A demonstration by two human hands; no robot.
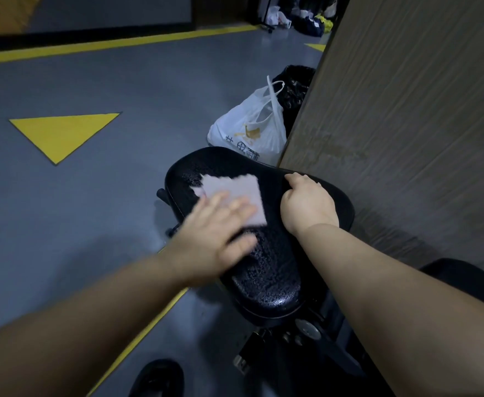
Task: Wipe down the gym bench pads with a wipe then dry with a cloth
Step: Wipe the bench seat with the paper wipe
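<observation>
Left hand: the left hand (220, 224) lies flat with fingers straight and spread. It clutches nothing and presses down on the wipe. It shows blurred.
Wipe: the pale wipe (232, 190) is spread out on the pad under the left fingertips. Most of it shows just beyond them, and its far edge is ragged.
Right hand: the right hand (306, 204) is just to the right of the wipe, knuckles up. Its fingers are curled over the pad's edge and grasp it.
Seat pad: the black seat pad (266, 270) lies beneath both hands. It is textured and glistening, wide at the far end and narrow toward the person.
Gap between the hands: a strip of bare pad, so hand and wipe are near but apart.
Bench frame: the dark metal bench frame (306, 328), with a round knob, sits below the wrists at the pad's narrow end.
Second pad: another black pad (464, 270) shows under the right forearm.
Beyond the right hand: a white plastic bag (249, 130) sits on the floor, with a black bag (292, 87) behind it. Both are against the wood-grain panel (407, 110).
Left of the left hand: grey floor (120, 81) with a yellow triangle (60, 133), well apart from the pad.
Under the left forearm: a black shoe (157, 379) is beside a yellow line.
</observation>
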